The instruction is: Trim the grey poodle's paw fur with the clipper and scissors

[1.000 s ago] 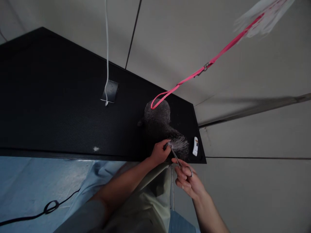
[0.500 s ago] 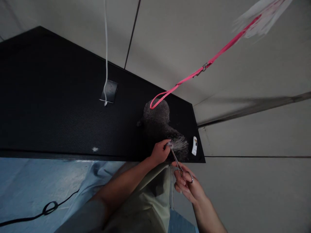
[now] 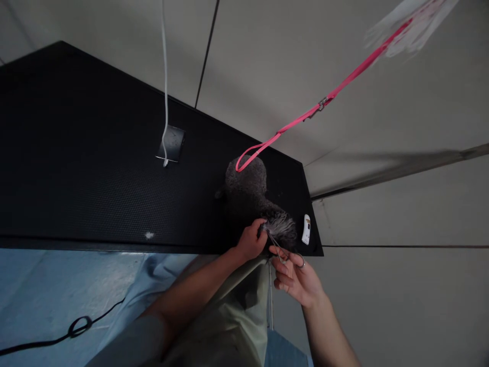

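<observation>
Seen from the head camera, the left hand point(image 3: 250, 240) reaches forward on a bare forearm. Its fingers are curled tight round a lock of fur at the near end of the small grey curly-coated dog point(image 3: 246, 188). The right hand point(image 3: 297, 278) sits just beside it, palm turned up and fingers loosely bent, with the thin silver metal scissors point(image 3: 281, 251) hooked on them. The tips point up into the fur by the left thumb; whether the blades are apart, I cannot tell.

The dog stands at the near right corner of the black textured table point(image 3: 95, 168), close to both the front and right edges. To its left the tabletop runs wide. A small white plastic device point(image 3: 306, 229) lies just beside the dog, near the right edge. A pink nylon leash point(image 3: 305, 116) stretches taut from the dog's neck up to the right. Further left, a white cord point(image 3: 165, 92) hangs down to a square grey metal plate point(image 3: 171, 144).

The dog's coat is tight dark curls over the back, and paler and fluffed out where the hands meet it.
</observation>
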`<state>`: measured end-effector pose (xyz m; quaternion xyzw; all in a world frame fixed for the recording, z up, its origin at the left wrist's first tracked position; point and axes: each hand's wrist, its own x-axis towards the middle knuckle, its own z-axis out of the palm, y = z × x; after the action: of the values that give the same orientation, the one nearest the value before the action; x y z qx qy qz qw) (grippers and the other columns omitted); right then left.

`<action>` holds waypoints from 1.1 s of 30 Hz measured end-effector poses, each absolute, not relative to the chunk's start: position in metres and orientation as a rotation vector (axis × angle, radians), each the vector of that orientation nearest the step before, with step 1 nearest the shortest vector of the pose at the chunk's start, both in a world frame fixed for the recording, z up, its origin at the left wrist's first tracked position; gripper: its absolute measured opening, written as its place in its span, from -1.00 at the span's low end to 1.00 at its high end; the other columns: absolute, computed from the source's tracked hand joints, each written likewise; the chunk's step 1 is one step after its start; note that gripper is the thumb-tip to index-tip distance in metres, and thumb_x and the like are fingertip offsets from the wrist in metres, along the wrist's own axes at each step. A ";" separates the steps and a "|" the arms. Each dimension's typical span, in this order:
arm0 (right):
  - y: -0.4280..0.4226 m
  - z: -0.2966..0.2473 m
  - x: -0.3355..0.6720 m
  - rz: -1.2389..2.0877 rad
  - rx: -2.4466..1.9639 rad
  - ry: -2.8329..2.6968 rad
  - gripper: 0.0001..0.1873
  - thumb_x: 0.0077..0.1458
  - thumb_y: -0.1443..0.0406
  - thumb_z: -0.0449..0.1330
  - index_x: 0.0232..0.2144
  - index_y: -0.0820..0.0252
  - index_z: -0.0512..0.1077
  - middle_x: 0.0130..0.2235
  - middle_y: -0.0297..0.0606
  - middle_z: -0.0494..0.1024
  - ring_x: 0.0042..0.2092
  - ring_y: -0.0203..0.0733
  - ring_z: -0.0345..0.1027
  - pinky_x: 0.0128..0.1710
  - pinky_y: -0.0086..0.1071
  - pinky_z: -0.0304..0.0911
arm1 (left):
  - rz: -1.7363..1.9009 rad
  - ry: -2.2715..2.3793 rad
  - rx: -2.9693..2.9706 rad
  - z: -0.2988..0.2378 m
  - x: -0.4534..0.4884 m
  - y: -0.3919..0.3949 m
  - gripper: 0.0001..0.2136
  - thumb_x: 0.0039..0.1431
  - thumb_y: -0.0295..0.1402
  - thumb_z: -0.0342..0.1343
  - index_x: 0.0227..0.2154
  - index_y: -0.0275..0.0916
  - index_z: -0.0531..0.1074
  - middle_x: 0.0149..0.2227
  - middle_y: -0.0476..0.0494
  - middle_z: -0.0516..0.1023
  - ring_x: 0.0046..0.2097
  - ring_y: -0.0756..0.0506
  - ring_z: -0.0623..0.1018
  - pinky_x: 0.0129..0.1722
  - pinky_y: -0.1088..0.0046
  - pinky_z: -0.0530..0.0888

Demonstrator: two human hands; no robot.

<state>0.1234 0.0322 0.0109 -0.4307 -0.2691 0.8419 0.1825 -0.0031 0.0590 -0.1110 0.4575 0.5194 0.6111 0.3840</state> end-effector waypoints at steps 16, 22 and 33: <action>0.005 -0.001 0.113 1.964 -1.434 -1.025 -0.66 -0.05 0.25 0.28 -0.16 0.13 0.41 -0.63 -0.61 0.14 -0.72 -0.60 -0.26 -0.73 -0.60 -0.05 | 1.600 1.279 1.181 -0.106 -0.005 0.064 -0.68 0.03 -0.55 0.00 -0.15 -0.27 0.49 -0.15 -0.13 0.59 -0.13 -0.05 0.57 -0.04 0.42 0.47; -0.005 -0.013 0.108 1.866 -1.440 -1.139 -0.63 -0.03 0.21 0.26 -0.12 0.08 0.35 -0.60 -0.61 0.16 -0.72 -0.60 -0.24 -0.73 -0.61 -0.07 | 1.591 1.301 1.194 -0.106 -0.004 0.064 -0.67 0.03 -0.57 -0.01 -0.15 -0.26 0.49 -0.14 -0.11 0.59 -0.10 -0.05 0.56 -0.02 0.42 0.46; -0.011 -0.044 0.105 1.618 -1.514 -1.457 -0.59 0.00 0.18 0.23 -0.12 0.09 0.21 -0.60 -0.60 0.17 -0.68 -0.51 -0.06 -0.72 -0.61 0.01 | 1.553 1.344 1.213 -0.106 -0.001 0.064 -0.68 0.04 -0.56 -0.03 -0.15 -0.29 0.49 -0.17 -0.15 0.60 -0.15 -0.07 0.57 -0.05 0.41 0.47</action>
<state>0.1054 -0.0113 -0.0441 -0.5538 -0.5329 0.5920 0.2425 -0.0006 0.0642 -0.1057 0.4726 0.5238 0.6050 0.3693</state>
